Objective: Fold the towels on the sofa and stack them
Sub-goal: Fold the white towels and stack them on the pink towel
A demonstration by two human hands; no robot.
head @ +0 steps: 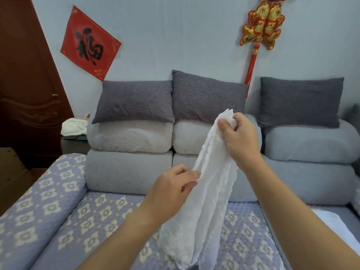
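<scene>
Towel: a white towel [206, 191] hung bunched in long vertical folds above the sofa seat [93, 217], held up between both hands, well clear of the backrest.
Right hand: the right hand [240, 137] gripped the towel's top end, fingers curled over the gathered cloth and thumb pressed against its front; a small tuft stuck up past the knuckles.
Left hand: the left hand [171, 190] pinched the towel's left edge about halfway down, thumb and forefinger closed on the hem, the other fingers loosely curled beneath.
Hidden: the towel's lower end ran out past the bottom of the frame, so whether it touched the seat could not be told; both forearms were cut off there too.
Second towel: a flat white cloth [329, 223] lay on the seat at the right, partly behind the right forearm and cut by the frame edge; its fold could not be made out.
Far left: a white bundle [74, 126] sat on a dark side table beyond the sofa arm, too blurred to identify.
Edges: the patterned armrest [39, 201] bounded the seat on the left, the grey back cushions [128, 168] behind.
Open room: the patterned seat lay bare left of the hanging towel, up to the armrest.
</scene>
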